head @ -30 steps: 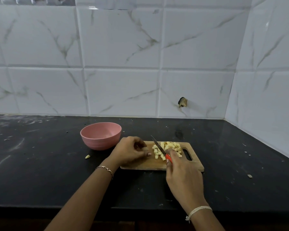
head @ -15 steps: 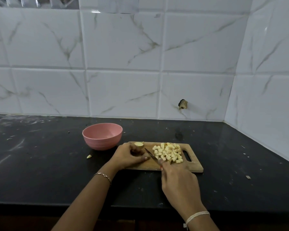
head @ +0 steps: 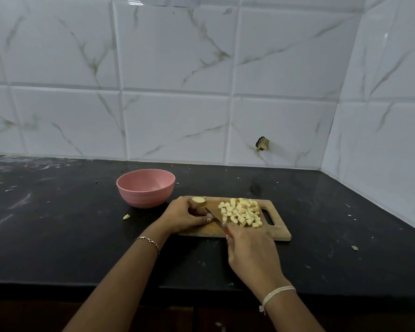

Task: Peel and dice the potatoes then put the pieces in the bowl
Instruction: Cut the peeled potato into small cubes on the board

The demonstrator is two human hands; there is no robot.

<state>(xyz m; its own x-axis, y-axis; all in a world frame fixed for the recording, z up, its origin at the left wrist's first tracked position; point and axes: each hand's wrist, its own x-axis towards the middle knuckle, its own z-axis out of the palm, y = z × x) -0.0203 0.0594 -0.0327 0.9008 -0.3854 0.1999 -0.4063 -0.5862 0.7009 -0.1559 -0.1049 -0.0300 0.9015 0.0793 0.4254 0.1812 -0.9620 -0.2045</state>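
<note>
On the left end of the cutting board (head: 277, 232), at about nine o'clock from the heap of dice (head: 241, 212), my left hand (head: 185, 215) is curled over the last chunk of potato (head: 198, 200) and pins it to the wood. Only its pale end shows past my knuckles. My right hand (head: 249, 250) is wrapped round the knife (head: 213, 215). Its red handle barely peeks out of my fist, and the blade slants toward eleven o'clock, close to my left fingertips.

I judge this to be the final bit of dicing. The chunk is small, so I want its flattest face down to stop it rocking. I should tuck my fingertips back behind the knuckles, because the edge is very near them. Short, straight cuts will do better than a long draw. The heap sits just at three o'clock of the blade, and a wide stroke could scatter it.

The bowl (head: 141, 197) stands on the bench (head: 58, 224) at ten o'clock from the board, near its corner, and I see no pieces in it yet. One scrap (head: 126, 216) lies on the bench below the bowl, at six o'clock from it.
</note>
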